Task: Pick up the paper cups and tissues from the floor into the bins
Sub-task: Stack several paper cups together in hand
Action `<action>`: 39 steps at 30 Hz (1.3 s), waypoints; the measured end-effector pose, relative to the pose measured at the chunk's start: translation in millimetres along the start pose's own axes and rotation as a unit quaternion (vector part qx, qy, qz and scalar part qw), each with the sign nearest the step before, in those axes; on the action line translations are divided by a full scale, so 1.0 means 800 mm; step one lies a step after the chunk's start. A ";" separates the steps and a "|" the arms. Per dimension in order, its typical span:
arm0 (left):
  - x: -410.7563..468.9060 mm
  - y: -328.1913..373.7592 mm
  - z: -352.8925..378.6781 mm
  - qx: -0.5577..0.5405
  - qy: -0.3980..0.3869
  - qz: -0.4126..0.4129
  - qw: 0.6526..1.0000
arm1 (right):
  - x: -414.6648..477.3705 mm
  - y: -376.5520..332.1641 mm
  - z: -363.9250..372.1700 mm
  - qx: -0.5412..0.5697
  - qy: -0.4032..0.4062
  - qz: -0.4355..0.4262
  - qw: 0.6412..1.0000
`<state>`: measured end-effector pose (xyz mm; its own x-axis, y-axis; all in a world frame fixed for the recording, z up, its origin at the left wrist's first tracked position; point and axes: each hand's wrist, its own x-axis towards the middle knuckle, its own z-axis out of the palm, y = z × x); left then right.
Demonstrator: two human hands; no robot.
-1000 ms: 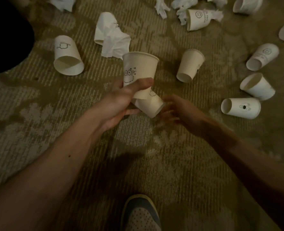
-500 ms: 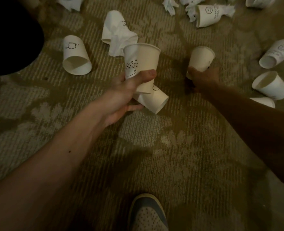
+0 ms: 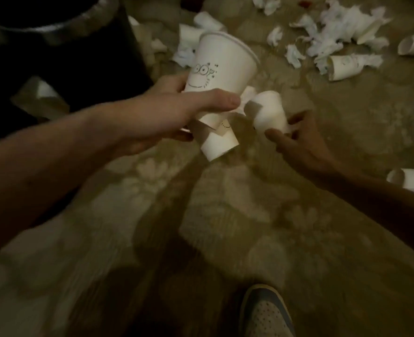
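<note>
Two paper cups are gripped in the left hand, a third cup in the right hand, near the bin. Light and crushable, they are best held gently mid-wall.

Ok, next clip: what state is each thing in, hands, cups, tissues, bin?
left hand, grips two cups.
face cup, lifted, rim up, tilted.
second cup, held slanted under the face cup.
right hand, pinches the plain cup.
plain cup, lifted, beside the other two.
bin, upright, lined, top open.
loose cups, lying on their sides, not picked up.
tissues, crumpled, not picked up.
</note>
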<state>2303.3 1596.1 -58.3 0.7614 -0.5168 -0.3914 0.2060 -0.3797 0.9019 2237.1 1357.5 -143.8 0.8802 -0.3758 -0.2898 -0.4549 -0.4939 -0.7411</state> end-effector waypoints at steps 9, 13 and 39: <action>-0.207 0.068 -0.194 0.131 0.176 0.053 0.974 | -0.069 -0.240 0.072 0.075 -0.127 -0.216 0.965; -0.307 0.090 -0.270 0.141 0.270 0.051 0.951 | -0.104 -0.365 0.122 0.023 -0.181 -0.327 0.927; -0.435 0.006 -0.394 -0.003 0.444 0.036 0.895 | -0.152 -0.516 0.297 -0.348 -0.078 -0.516 0.779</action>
<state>2232.8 2015.9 139.8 0.9608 0.2750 -0.0359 0.1387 -0.3643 0.9209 2350.2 1793.3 53.1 0.8072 0.5753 0.1325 0.5897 -0.7960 -0.1366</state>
